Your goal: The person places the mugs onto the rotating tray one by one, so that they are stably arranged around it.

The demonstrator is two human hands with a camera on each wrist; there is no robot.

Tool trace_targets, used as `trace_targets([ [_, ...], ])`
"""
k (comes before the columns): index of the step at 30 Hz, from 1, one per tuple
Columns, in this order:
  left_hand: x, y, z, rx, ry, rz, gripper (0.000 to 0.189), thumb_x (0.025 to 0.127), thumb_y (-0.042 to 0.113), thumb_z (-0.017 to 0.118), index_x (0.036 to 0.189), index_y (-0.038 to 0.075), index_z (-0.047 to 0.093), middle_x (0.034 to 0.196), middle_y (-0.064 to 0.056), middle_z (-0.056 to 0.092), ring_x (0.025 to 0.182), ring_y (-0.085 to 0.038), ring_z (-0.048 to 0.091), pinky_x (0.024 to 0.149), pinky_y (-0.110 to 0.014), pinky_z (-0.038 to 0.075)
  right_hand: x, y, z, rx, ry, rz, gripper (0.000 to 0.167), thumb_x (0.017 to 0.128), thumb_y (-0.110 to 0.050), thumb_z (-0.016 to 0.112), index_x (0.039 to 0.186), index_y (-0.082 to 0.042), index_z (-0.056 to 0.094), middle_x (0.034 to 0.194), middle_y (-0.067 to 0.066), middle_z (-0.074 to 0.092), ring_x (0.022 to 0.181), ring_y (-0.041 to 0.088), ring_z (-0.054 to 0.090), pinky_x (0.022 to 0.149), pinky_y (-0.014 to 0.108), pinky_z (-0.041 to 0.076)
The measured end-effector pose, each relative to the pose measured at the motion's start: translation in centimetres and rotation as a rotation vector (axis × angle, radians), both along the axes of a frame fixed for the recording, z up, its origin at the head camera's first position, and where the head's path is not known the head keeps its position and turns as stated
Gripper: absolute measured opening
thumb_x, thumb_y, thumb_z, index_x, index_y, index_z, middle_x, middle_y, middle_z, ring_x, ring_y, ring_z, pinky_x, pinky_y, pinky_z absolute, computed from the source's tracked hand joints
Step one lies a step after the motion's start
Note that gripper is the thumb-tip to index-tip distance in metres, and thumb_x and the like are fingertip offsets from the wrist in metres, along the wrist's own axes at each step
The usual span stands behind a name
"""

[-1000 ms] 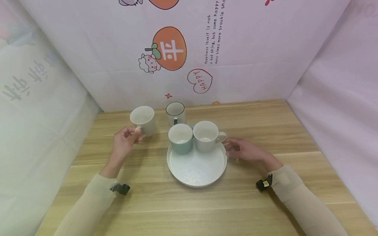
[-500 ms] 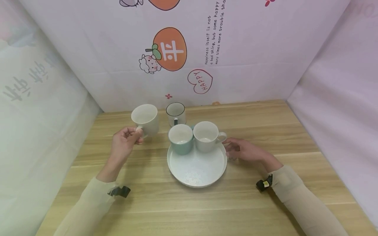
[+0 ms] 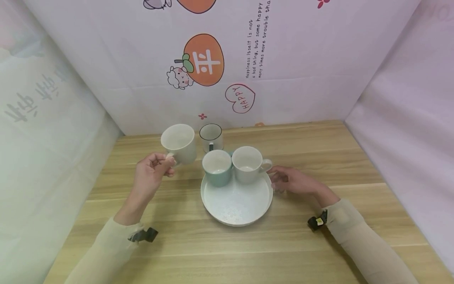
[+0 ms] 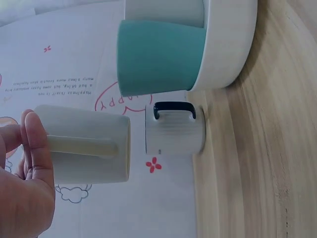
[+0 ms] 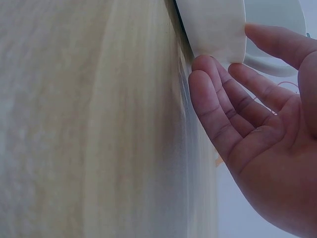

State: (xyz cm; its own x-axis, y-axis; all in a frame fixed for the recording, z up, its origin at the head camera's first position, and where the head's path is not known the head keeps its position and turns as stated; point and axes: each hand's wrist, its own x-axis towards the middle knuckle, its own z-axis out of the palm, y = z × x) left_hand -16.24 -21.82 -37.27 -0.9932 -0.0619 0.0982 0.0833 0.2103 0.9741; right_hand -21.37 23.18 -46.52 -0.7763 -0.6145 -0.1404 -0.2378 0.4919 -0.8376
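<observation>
Showing partly: gripped mug handle (image 4: 85,147)

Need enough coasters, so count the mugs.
4: white mug in the left hand, black-rimmed mug on the table, teal mug and another white mug on the tray.

On the table (image 3: 248,252), the tray (image 3: 235,205) bears two upright mugs at its back, the left tray mug (image 3: 218,177) just beside the right tray mug (image 3: 246,173), whose handle points right. Behind the left tray mug, beyond the tray, the rear mug (image 3: 214,144) stands on the table near the printed cloth (image 3: 301,79), which rises behind everything. Left of the rear mug, above the table, is the lifted mug (image 3: 184,152), its handle in the left hand (image 3: 149,171), while the right hand (image 3: 294,179) touches the tray's right side.
</observation>
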Motion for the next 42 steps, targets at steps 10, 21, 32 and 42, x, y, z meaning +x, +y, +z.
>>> trace_targets([
  [10, 1.3, 0.9, 1.2, 0.001, -0.01, -0.006, 0.022, 0.095, 0.022, 0.07, 0.096, 0.003, 0.06, 0.089, -0.004, 0.068, 0.071, -0.007, 0.066, 0.072, -0.024, 0.062, 0.2, 0.0, 0.2, 0.013, 0.02, 0.003, 0.048, 0.095, -0.019, 0.069, 0.139, -0.012, 0.052, 0.122, 0.016, 0.069, 0.113, 0.03, 0.065, 0.086, 0.035, 0.055],
  [21, 2.7, 1.6, 1.9, -0.015, 0.0, -0.022, 0.027, 0.093, 0.025, 0.072, 0.098, 0.001, 0.061, 0.086, -0.002, 0.073, 0.069, -0.008, 0.067, 0.071, -0.026, 0.062, -0.1, 0.1, -0.5, 0.001, -0.025, 0.003, 0.045, 0.096, -0.015, 0.066, 0.138, -0.014, 0.051, 0.121, 0.015, 0.069, 0.103, 0.021, 0.067, 0.077, 0.035, 0.06],
  [32, 3.5, 3.0, 2.0, 0.036, 0.038, -0.065, 0.027, 0.093, 0.017, 0.072, 0.098, -0.007, 0.061, 0.08, -0.002, 0.07, 0.067, -0.008, 0.065, 0.066, -0.025, 0.06, -0.1, 0.1, -0.3, 0.003, -0.007, -0.002, 0.047, 0.095, -0.015, 0.067, 0.14, -0.012, 0.051, 0.121, 0.017, 0.069, 0.103, 0.022, 0.067, 0.077, 0.035, 0.06],
  [42, 4.3, 4.6, 2.0, 0.083, 0.074, -0.104, 0.011, 0.092, 0.004, 0.07, 0.094, -0.004, 0.062, 0.079, -0.003, 0.071, 0.063, -0.008, 0.065, 0.062, -0.026, 0.06, -0.1, 0.1, -0.3, -0.003, -0.011, 0.004, 0.049, 0.095, -0.014, 0.067, 0.14, -0.008, 0.05, 0.12, 0.02, 0.069, 0.101, 0.025, 0.067, 0.076, 0.037, 0.06],
])
